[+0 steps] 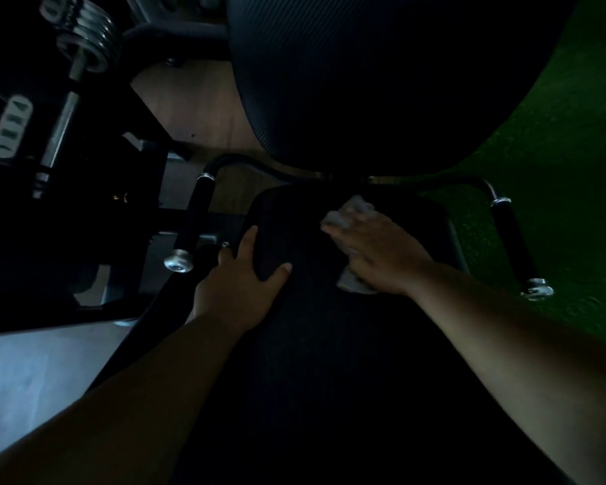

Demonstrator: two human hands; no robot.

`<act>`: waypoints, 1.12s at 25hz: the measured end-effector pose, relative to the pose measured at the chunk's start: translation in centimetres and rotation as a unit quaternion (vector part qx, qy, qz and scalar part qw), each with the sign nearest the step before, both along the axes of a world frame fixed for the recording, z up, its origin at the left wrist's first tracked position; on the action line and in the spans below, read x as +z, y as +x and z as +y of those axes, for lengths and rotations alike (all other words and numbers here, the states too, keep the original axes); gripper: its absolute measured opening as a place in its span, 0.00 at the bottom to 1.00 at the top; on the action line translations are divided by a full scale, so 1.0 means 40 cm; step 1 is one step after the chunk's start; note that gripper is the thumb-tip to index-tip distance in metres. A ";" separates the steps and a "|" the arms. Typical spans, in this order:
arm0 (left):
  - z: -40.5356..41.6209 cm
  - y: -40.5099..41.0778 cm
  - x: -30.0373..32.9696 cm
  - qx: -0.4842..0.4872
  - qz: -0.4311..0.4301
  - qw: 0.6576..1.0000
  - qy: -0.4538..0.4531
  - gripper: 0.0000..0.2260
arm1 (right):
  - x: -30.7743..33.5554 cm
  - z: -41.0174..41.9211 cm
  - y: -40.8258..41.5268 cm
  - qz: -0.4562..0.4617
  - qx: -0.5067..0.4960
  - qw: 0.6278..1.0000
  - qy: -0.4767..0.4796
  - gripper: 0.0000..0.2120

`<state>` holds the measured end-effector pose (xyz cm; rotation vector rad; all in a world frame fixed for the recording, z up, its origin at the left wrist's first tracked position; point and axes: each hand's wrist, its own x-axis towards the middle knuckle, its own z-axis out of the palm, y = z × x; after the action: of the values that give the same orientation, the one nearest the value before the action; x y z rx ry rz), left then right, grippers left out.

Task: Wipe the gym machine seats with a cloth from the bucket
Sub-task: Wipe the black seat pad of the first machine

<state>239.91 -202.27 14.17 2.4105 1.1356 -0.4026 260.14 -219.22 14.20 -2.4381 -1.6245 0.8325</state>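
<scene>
The scene is very dark. A black padded seat (pixel 294 225) of a gym machine lies in the middle of the view. My right hand (pixel 378 250) presses flat on a pale cloth (pixel 352 208) on the seat's right half; the cloth shows beyond the fingertips and under the wrist. My left hand (pixel 240 274) grips the seat's left front edge, thumb on top. A large black back pad (pixel 364 82) rises behind the seat. No bucket is in view.
Two black handles with chrome end caps flank the seat, the left handle (pixel 193 222) and the right handle (pixel 515 239). Chrome weight plates on a bar (pixel 91 40) stand at the upper left. Green turf (pixel 557 152) lies right, wood floor (pixel 196 106) behind.
</scene>
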 end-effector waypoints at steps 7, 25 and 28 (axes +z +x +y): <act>-0.002 0.005 0.004 -0.005 -0.001 1.000 0.009 0.41 | -0.028 0.256 -0.057 -0.098 -0.195 0.974 -0.061 0.30; 0.026 -0.015 0.017 0.118 -0.230 0.959 -0.116 0.32 | 0.053 0.176 -0.087 0.359 -0.221 0.886 0.194 0.26; 0.021 -0.008 0.044 0.029 -0.376 0.926 0.007 0.22 | 0.057 0.026 -0.010 0.115 -0.272 0.949 0.111 0.26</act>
<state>239.59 -201.43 15.92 2.2000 0.8341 0.5224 259.73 -218.19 16.49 -2.3370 -0.8447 0.7511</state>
